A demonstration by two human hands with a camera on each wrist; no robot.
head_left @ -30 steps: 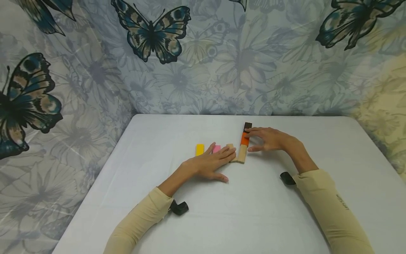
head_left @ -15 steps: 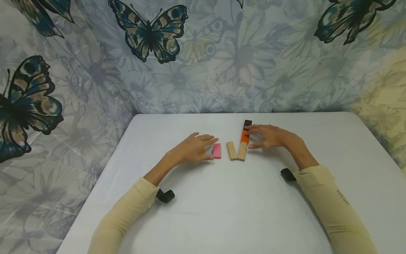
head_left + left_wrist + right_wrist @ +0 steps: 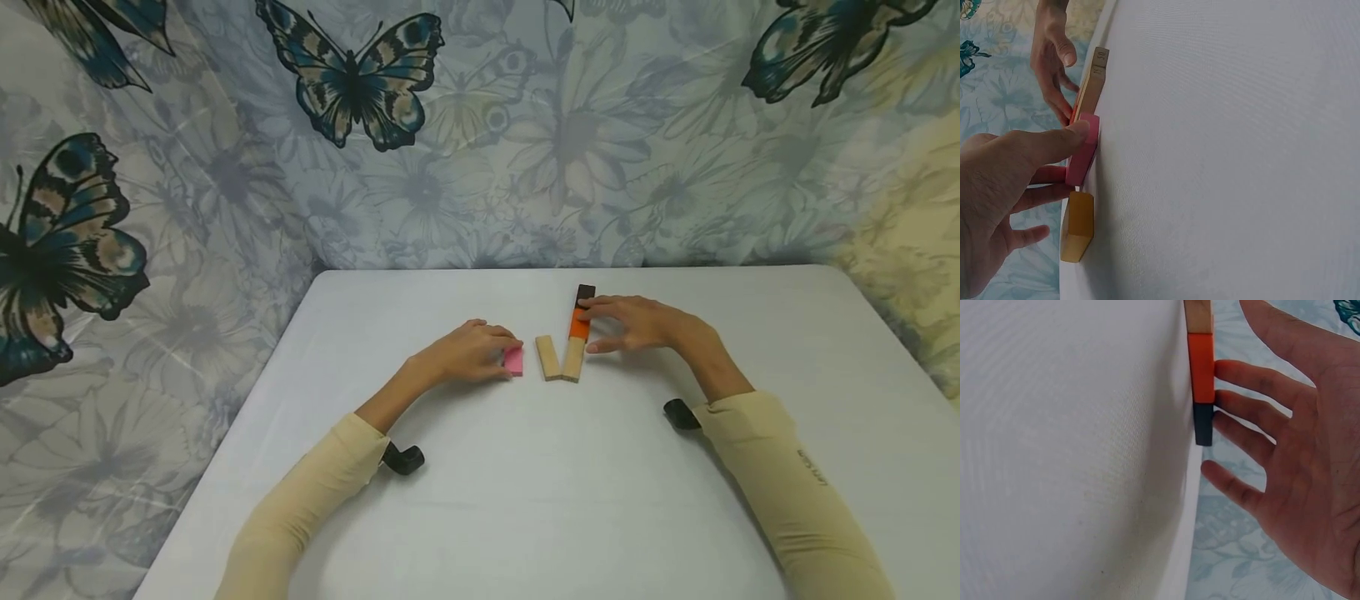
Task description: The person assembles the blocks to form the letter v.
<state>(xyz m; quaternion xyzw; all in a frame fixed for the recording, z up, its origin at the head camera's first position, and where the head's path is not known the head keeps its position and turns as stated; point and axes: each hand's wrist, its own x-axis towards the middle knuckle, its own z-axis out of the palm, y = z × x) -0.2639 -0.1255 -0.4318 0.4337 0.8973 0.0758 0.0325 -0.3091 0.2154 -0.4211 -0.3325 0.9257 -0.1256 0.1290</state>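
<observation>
My left hand (image 3: 468,352) pinches the pink block (image 3: 513,362) between thumb and fingers; in the left wrist view the thumb lies on its near end. Beside that hand the yellow block (image 3: 1077,226) stands on the table, hidden by the hand in the head view. My right hand (image 3: 633,323) has its fingers extended, fingertips at the orange block (image 3: 1202,367) and the black block (image 3: 1203,424). These two continue in a line from a plain wooden block (image 3: 573,359). A second wooden block (image 3: 548,357) meets its near end at an angle, forming a V.
The blocks lie on a white table (image 3: 480,517), towards its far half. A cloth with butterflies and flowers (image 3: 480,167) hangs behind and at the left. A black wrist mount (image 3: 403,459) juts below the left sleeve, another (image 3: 681,414) by the right.
My left hand has lifted off the left wooden block, drawn back to the left over the yellow block, and taken hold of the pink block. The right hand stays at the orange and black blocks.
</observation>
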